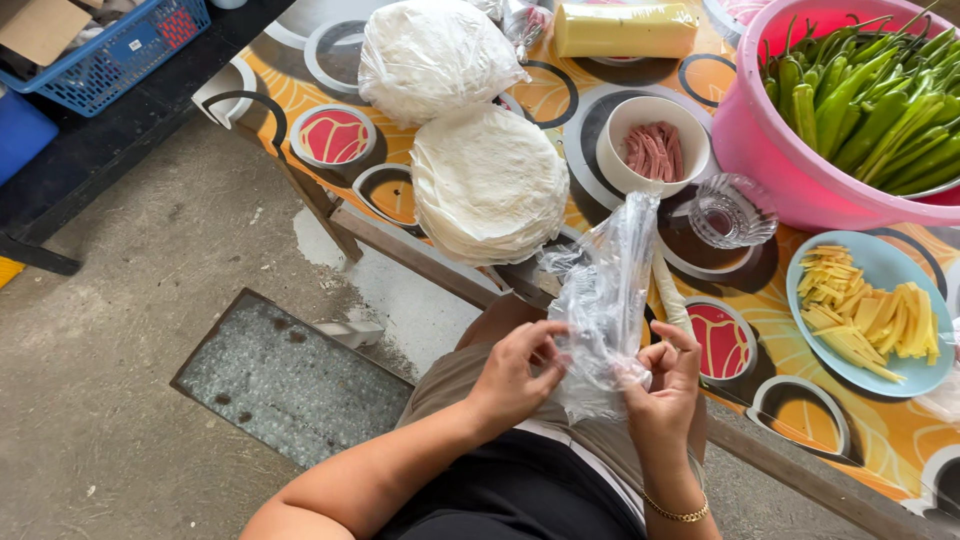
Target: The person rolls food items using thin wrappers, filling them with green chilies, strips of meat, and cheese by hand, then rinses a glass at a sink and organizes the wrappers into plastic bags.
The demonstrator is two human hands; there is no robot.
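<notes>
Clear plastic bag [603,300] sat crumpled btwn my hands, over my lap, its top end rising toward 12 o'clock and overlapping the table edge. My left hand [515,372] pinched its 9 o'clock side, thumb + fingers closed on the film. My right hand [665,385] gripped its 3 o'clock side, fingers curled shut on the plastic, gold bracelet [675,512] on that wrist. Just past the bag at 11 o'clock lay a stack of round white wrappers [488,185], w/ a bagged second stack [435,55] beyond it. At 12 o'clock, a white bowl of pink meat strips [654,145]; at 1, a small glass dish [730,212]. At 2 o'clock, pink basin of green chillies [850,110]; at 3, blue plate of yellow cheese sticks [870,315]. All on patterned orange table [880,435]
</notes>
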